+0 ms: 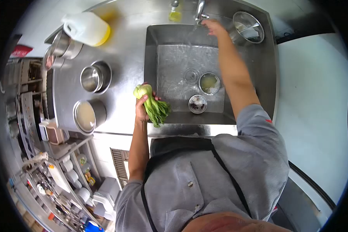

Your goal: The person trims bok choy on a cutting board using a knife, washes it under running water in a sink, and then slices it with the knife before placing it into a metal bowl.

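My left hand point(142, 108) is wrapped around a bunch of bok choy point(154, 108), its pale base up and its green leaves hanging over the sink's left front corner. Stretched to the back of the sink, my right hand point(214, 28) has its fingers at the tap point(200, 11), by the handle. A thin stream of water seems to fall from the spout. In the steel sink point(170, 58) stand a bowl with cloudy greenish liquid point(210, 83) and a smaller bowl with dark bits point(197, 104).
Left on the steel counter point(121, 58) are a large jug of yellow liquid point(87, 29), nested steel bowls point(91, 78) and a pot of cloudy liquid point(85, 116). A soap bottle point(174, 14) stands behind the sink, a round steel container point(248, 28) at the back right.
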A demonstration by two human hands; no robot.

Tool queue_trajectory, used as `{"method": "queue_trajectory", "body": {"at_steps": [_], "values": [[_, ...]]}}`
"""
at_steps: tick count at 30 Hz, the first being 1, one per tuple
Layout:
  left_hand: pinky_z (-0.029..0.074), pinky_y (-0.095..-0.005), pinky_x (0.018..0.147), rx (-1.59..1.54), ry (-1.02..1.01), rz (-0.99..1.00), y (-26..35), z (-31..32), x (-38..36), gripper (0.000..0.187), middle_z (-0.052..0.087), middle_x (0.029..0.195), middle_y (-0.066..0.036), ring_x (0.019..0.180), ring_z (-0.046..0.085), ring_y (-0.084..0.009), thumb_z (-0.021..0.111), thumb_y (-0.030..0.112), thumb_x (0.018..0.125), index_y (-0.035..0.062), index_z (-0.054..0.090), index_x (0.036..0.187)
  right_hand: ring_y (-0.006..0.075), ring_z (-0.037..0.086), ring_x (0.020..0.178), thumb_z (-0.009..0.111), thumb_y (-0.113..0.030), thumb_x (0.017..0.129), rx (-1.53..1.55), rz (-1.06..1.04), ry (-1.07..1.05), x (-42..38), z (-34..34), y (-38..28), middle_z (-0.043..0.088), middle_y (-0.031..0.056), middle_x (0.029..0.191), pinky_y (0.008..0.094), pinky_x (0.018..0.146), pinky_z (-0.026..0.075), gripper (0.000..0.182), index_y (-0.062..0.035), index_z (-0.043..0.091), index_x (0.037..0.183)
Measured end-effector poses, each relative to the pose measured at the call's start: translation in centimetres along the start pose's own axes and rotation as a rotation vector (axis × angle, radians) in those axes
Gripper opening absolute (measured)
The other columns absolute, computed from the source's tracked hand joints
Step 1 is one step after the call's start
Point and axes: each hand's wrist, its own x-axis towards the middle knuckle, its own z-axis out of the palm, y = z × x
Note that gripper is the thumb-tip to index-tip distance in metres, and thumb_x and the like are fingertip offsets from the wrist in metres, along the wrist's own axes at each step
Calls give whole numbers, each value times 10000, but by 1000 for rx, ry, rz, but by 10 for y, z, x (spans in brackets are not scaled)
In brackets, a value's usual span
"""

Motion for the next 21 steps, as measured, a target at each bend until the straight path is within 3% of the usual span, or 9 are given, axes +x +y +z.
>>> {"method": "queue_trajectory", "body": {"at_steps": [1,3,5,7,10,15,17,19,21], "values": [[560,-461,830,-9,11,14,-3,-1,-8,699,571,978,-147,837,632,-263,674,228,858,122,348,1467,318,611,1035,761,-315,797,-12,-8,-14,-6,1,4,574,158,1289,441,887,551,551,-74,614,1269],[561,-466,843,-109,-5,54,-9,-2,-19,688,565,975,-148,858,632,-272,674,221,856,117,359,1459,347,582,1120,748,-187,810,405,-9,-80,-23,1,16,576,196,1217,499,955,531,482,14,588,1218],[508,-474,948,-90,-78,98,-11,-3,-26,735,585,1107,-164,937,618,-265,637,307,879,116,309,1508,324,588,1038,718,-92,849,805,-61,-254,-32,-8,36,572,173,1152,505,952,533,353,26,573,1148],[488,-484,997,-156,-120,80,-8,-2,-41,737,578,1255,-206,1040,614,-290,619,365,883,98,331,1507,355,581,1123,649,-41,894,981,-187,-318,-40,-14,49,564,203,1214,530,1013,501,356,53,533,1217],[454,-471,1053,-277,-163,107,-3,-12,-59,683,523,1406,-226,1203,564,-308,602,393,887,-6,449,1420,409,511,1285,507,-109,995,816,-223,-332,-70,-22,44,481,267,1386,536,1102,444,460,56,403,1412],[467,-519,1005,-501,-230,241,27,-25,-74,669,539,1382,-253,1166,607,-376,572,491,892,37,479,1374,282,557,1178,616,-179,957,649,-244,-196,-76,-49,39,572,119,1234,460,1051,463,440,-75,541,1378],[470,-512,1008,-547,-205,217,52,-14,-83,563,573,1331,-214,1152,615,-359,614,357,907,58,485,1366,200,580,1042,652,-188,946,368,-319,-159,-121,-29,24,612,60,1127,395,939,484,421,-78,561,1341],[508,-464,963,-248,-235,215,69,-2,-87,578,617,1214,-156,1095,636,-296,731,140,835,57,490,1353,177,584,1009,660,-189,943,319,-387,-206,-159,-4,19,624,46,1096,378,903,486,419,-79,563,1336],[539,-394,897,205,-243,658,107,25,-93,681,632,1095,-99,1030,639,-220,826,-18,704,59,507,1301,160,596,989,661,-188,944,461,-470,-320,-204,28,7,637,41,1064,351,861,488,417,-82,564,1336]]}}
